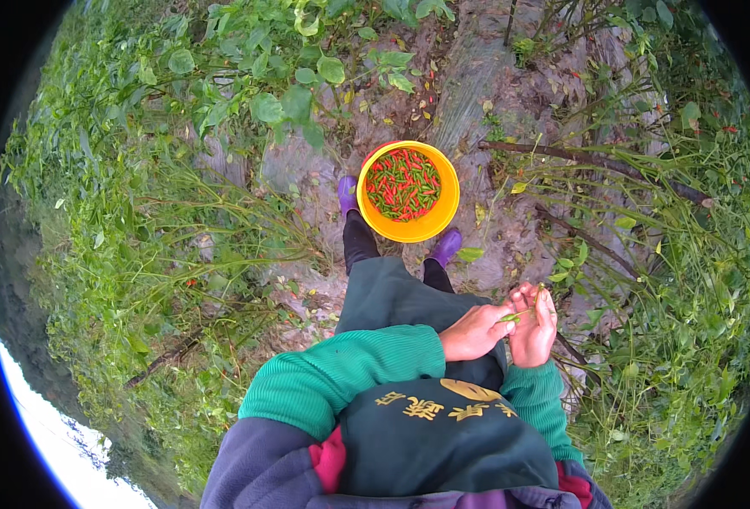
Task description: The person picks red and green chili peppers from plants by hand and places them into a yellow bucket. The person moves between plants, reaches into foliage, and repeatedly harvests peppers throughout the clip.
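My left hand (477, 331) has its fingers closed on a small green chili pepper (510, 317), close against my other hand. Palm up with curled fingers, my right hand (533, 324) has a thin green stem or pepper at its thumb and fingertips (541, 287); what else lies in the palm is hard to make out. A yellow bucket (408, 232), partly filled with red and green chili peppers (404, 185), stands between my feet, away from both hands.
Leafy pepper plants (273, 105) grow on the left, and bent green stems (610, 197) spread on the right. A brown branch (594, 160) crosses the right side. Muddy ground with plastic sheeting (473, 83) lies beyond the bucket. Purple shoes (445, 247) stand beside it.
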`<state>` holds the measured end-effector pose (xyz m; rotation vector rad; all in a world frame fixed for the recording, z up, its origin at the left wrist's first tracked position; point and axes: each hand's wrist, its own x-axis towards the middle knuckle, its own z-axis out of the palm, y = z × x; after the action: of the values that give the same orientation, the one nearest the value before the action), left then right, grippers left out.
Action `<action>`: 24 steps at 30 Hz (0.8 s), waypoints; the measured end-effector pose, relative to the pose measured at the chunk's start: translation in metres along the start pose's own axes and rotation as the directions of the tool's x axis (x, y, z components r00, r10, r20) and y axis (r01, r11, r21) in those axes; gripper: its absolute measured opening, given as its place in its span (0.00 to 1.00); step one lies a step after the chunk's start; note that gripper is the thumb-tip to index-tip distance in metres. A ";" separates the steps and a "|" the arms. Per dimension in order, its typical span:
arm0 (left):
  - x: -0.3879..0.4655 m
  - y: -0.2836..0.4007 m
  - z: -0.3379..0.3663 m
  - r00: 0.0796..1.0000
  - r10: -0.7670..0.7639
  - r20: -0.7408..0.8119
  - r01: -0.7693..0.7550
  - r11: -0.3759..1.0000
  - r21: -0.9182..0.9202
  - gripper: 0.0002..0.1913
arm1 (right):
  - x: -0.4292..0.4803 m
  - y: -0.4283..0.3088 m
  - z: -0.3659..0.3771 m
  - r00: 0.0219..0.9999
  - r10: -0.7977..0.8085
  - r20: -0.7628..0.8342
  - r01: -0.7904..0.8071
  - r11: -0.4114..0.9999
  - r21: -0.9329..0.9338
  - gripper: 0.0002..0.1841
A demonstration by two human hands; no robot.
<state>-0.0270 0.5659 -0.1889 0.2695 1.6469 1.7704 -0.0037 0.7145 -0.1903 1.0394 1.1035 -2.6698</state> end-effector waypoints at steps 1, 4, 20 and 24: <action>-0.001 0.002 -0.007 1.000 -0.005 0.014 0.005 1.000 -0.008 0.08 | 0.004 -0.003 -0.009 0.999 0.027 0.028 -0.028 0.998 0.053 0.07; -0.008 0.012 -0.028 0.975 -0.213 0.063 0.222 0.925 -0.307 0.12 | 0.025 -0.034 -0.058 0.995 -0.095 -0.031 0.087 0.975 -0.205 0.08; -0.023 0.064 -0.057 0.995 0.007 0.102 -0.026 0.981 0.194 0.10 | 0.006 -0.057 0.078 0.714 0.425 0.556 0.288 0.546 -0.787 0.15; -0.029 0.062 -0.057 0.995 0.087 0.053 -0.099 0.952 0.290 0.12 | 0.010 -0.057 0.087 0.696 0.424 0.579 0.431 0.398 -0.810 0.12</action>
<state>-0.0595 0.5061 -0.1314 0.5218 1.8938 1.5717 -0.0777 0.7021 -0.1182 -0.2820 1.8893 -1.4957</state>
